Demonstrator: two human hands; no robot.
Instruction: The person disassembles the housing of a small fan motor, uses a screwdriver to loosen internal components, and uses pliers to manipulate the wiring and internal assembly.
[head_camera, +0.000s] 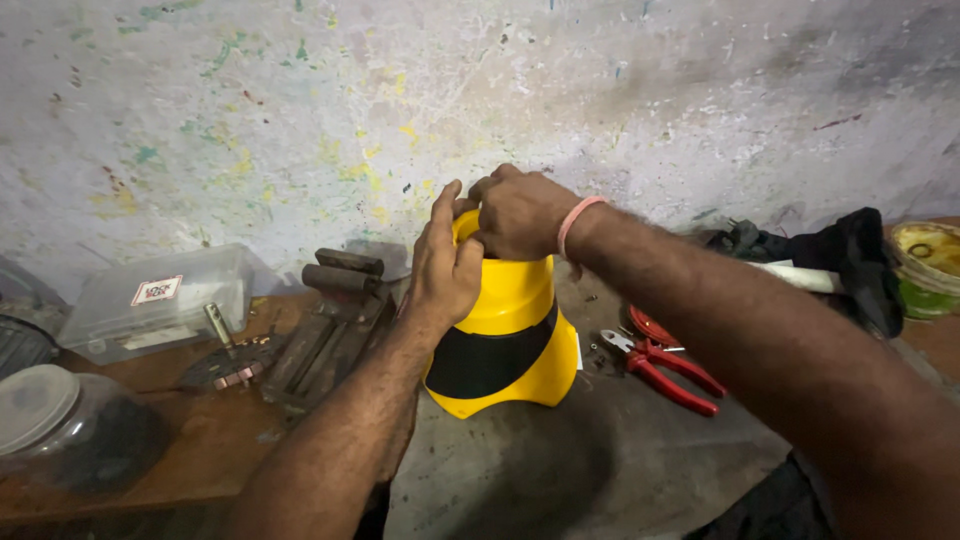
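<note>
glossy yellow plastic mixer base (510, 345) with black band, flared bottom, sits upright on grey worn bench top (620, 460). left hand (443, 262) wraps its upper side, fingers curled against it. right hand (520, 212) covers top, fingers bent over rim, so top itself hidden. red-handled pliers (665, 368) just right of it, rusty metal vise (330, 330) left, clear plastic box (160, 300) beyond.

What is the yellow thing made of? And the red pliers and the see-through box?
The yellow base looks like smooth moulded plastic: even colour, soft shine, rounded edges, with a black band. The left hand and right hand hold its top. The pliers seem to have grey metal jaws and red, probably rubbery plastic, handles. The box looks like clear plastic; you can see through its cloudy walls.
</note>
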